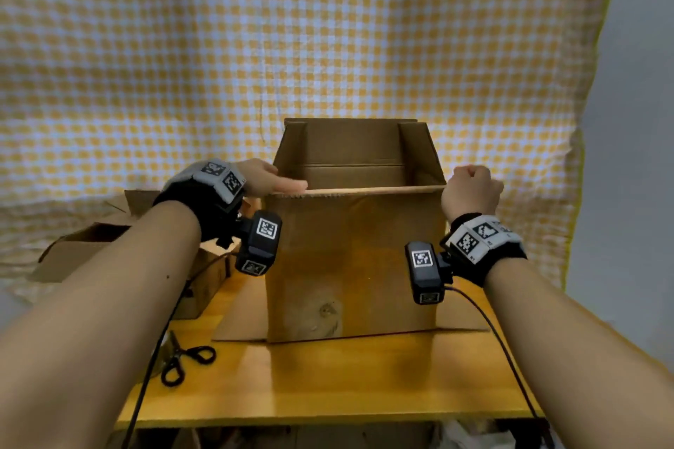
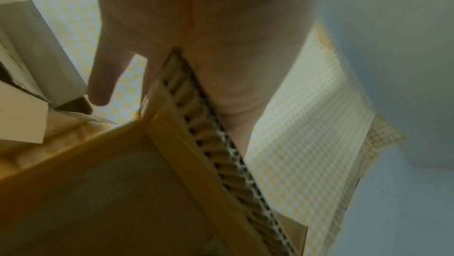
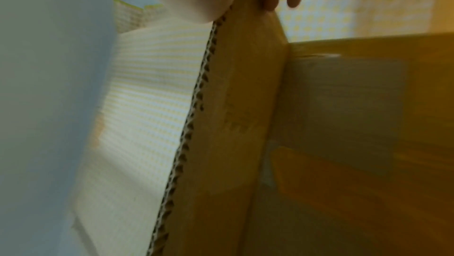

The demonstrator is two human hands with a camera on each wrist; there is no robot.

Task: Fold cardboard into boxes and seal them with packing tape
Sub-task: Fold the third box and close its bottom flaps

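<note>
Yellow-checked cloth backdrop; wooden table under the tall brown open-topped cardboard box. Left hand lies flat, fingers straight, on box's near-left rim. Right hand clenches box's right flap. Likely steadying and squaring it before flaps fold.

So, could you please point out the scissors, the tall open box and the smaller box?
scissors (image 1: 178,356): head view, on the pivot.
tall open box (image 1: 353,259): head view, front wall.
smaller box (image 1: 73,253): head view, near side.

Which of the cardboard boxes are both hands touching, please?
The tall open box in the centre: left hand rests on its near edge, right hand grips its right edge. The smaller boxes at left lie untouched.
</note>
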